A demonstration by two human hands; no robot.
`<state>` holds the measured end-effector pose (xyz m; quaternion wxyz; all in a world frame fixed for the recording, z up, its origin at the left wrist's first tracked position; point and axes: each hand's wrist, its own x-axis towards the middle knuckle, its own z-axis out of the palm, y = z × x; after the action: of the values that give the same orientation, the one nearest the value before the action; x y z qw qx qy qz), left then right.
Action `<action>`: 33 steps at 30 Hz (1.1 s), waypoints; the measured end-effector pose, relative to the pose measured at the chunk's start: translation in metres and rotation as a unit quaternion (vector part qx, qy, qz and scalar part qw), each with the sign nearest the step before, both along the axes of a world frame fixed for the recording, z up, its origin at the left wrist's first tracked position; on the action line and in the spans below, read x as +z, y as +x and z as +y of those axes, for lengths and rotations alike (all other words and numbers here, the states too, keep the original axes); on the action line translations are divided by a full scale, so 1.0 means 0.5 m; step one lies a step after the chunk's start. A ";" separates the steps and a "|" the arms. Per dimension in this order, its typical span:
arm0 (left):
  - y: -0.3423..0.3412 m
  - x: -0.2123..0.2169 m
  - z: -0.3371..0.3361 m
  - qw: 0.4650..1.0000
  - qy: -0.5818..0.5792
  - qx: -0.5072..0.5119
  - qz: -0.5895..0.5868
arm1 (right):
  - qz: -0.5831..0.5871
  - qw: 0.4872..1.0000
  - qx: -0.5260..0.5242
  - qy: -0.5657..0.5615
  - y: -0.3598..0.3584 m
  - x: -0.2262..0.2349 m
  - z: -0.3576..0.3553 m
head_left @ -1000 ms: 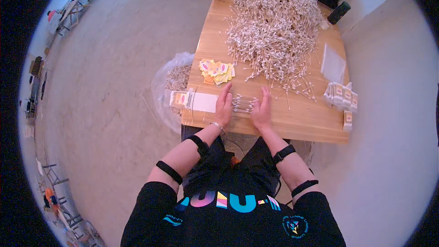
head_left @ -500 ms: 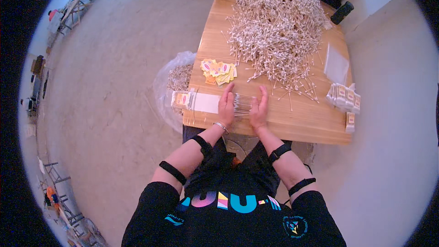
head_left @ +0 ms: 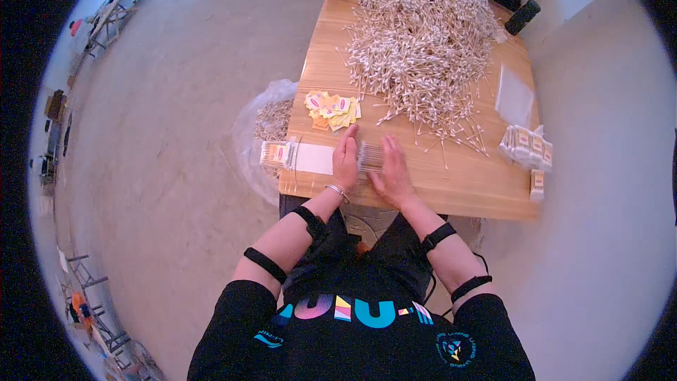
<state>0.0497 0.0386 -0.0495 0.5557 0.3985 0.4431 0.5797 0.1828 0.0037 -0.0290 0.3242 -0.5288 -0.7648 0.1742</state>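
A row of cotton swabs [head_left: 371,158] lies on the table between my hands, its sticks running left to right. My left hand [head_left: 345,164] stands on edge at the swabs' left ends, fingers stretched out. At their right ends, my right hand [head_left: 396,178] leans over with its fingers extended and a little spread, the thumb apart on the near side. A white sheet [head_left: 314,160] lies flat just left of my left hand. Beyond it, at the table's left edge, is a packet of swabs [head_left: 276,153] with a yellow-and-white card.
A large heap of loose swabs [head_left: 427,42] covers the far table. Yellow cards [head_left: 331,111] lie beyond my left hand. Filled packets [head_left: 527,147] and clear plastic bags [head_left: 515,95] sit along the right edge. A plastic sack of swabs [head_left: 271,123] stands beside the table's left edge.
My right hand has tilted from upright to lying more over the swabs' right ends, its fingers shifting left. My left hand remains at the left ends. The whole view has shifted slightly.
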 end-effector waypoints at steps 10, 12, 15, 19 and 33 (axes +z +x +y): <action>-0.003 -0.016 0.001 0.997 0.016 -0.027 0.072 | 0.150 0.977 -0.151 -0.017 -0.007 -0.027 0.023; -0.002 -0.025 0.001 0.993 0.026 -0.040 0.104 | 0.167 0.972 -0.160 -0.025 -0.023 -0.031 0.031; -0.002 -0.019 0.000 0.987 0.048 -0.059 0.143 | 0.184 0.971 -0.144 -0.039 -0.042 -0.030 0.033; 0.000 -0.003 -0.004 0.989 0.041 -0.049 0.137 | 0.225 0.966 -0.129 -0.017 -0.041 -0.031 0.033; 0.002 -0.012 -0.001 0.996 0.035 -0.033 0.070 | -0.011 0.993 -0.110 0.033 0.005 -0.023 0.045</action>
<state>0.0508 0.0380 -0.0553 0.5275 0.4718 0.4467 0.5473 0.1854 0.0264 -0.0407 0.3503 -0.6007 -0.7107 0.1062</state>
